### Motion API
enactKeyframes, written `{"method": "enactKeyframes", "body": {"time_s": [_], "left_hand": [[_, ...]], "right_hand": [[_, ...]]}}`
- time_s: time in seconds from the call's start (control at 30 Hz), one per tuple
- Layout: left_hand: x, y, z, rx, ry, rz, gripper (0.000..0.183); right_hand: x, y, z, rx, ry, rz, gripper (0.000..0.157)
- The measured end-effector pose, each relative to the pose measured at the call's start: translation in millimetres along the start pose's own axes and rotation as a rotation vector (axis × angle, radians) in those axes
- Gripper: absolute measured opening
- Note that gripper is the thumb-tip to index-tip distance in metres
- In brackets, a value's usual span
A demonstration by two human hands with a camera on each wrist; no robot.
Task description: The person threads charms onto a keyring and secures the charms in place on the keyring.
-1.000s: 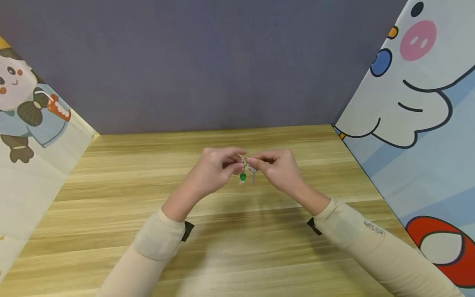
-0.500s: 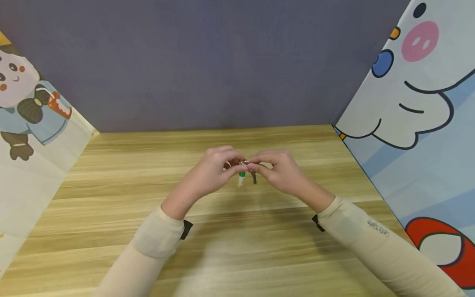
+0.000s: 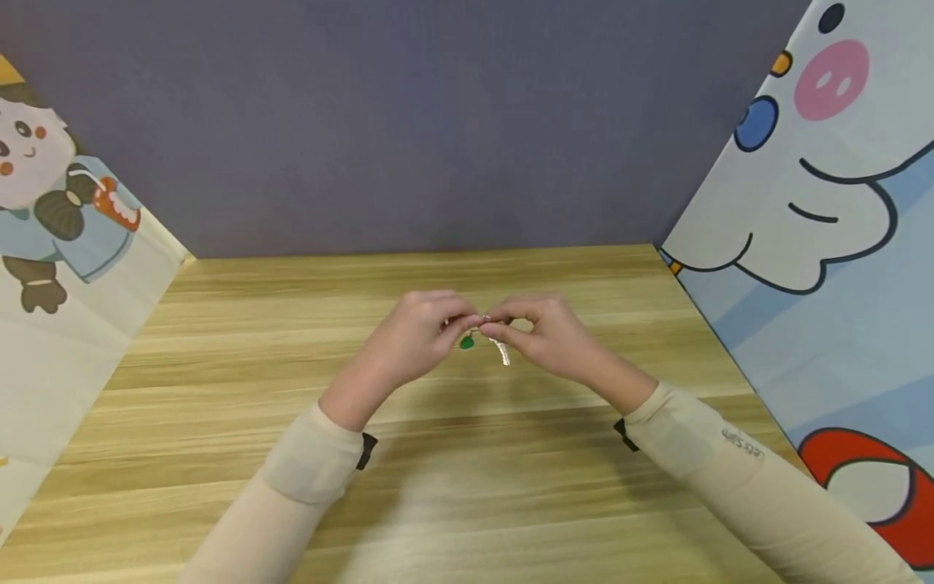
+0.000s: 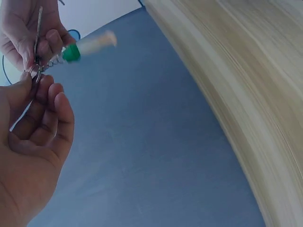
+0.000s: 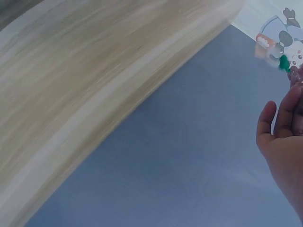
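Over the middle of the table, my left hand [image 3: 423, 332] and right hand [image 3: 547, 334] meet fingertip to fingertip on a small metal key ring [image 3: 485, 318]. My left thumb and fingers pinch the ring [image 4: 37, 71] from one side, and my right thumb and forefinger pinch it from the other. A silver key [image 3: 502, 351] hangs below the right thumb; the left wrist view shows this key [image 4: 39, 28] edge-on. From a short coiled chain [image 4: 53, 61] dangles a green charm [image 4: 71, 53] with a blurred pale end. Fingertips hide part of the ring.
The wooden table [image 3: 467, 487] reaches a grey-blue back panel [image 3: 423, 130]. Side panels with cartoon prints stand at the left [image 3: 44, 341] and right [image 3: 824, 324]. Dark straps show at both wrists.
My hands have drawn closer together, with both sets of fingertips now meeting at the ring. The key and green charm have swung and turned beneath them.
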State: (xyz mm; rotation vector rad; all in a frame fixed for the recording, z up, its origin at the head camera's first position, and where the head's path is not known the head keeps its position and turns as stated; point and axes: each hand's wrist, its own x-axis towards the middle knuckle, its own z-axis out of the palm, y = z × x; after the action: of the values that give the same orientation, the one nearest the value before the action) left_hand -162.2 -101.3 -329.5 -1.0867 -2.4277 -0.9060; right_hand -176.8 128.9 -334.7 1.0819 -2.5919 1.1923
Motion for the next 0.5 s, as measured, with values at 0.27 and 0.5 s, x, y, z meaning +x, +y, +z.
{"method": "enactKeyframes", "body": {"time_s": [0.27,0.5], "left_hand": [[-4.2,-1.4,0.7,0.369,-0.042,0.189,0.014],[-4.8,-5.1,3.5,0.528,0.019,0.312,0.017]], "right_hand": [[0.5,1.2,-1.5,0.055,-0.013,0.061,0.013],[0.2,0.0,0.6,0.089,-0.009,0.079,0.014]]}}
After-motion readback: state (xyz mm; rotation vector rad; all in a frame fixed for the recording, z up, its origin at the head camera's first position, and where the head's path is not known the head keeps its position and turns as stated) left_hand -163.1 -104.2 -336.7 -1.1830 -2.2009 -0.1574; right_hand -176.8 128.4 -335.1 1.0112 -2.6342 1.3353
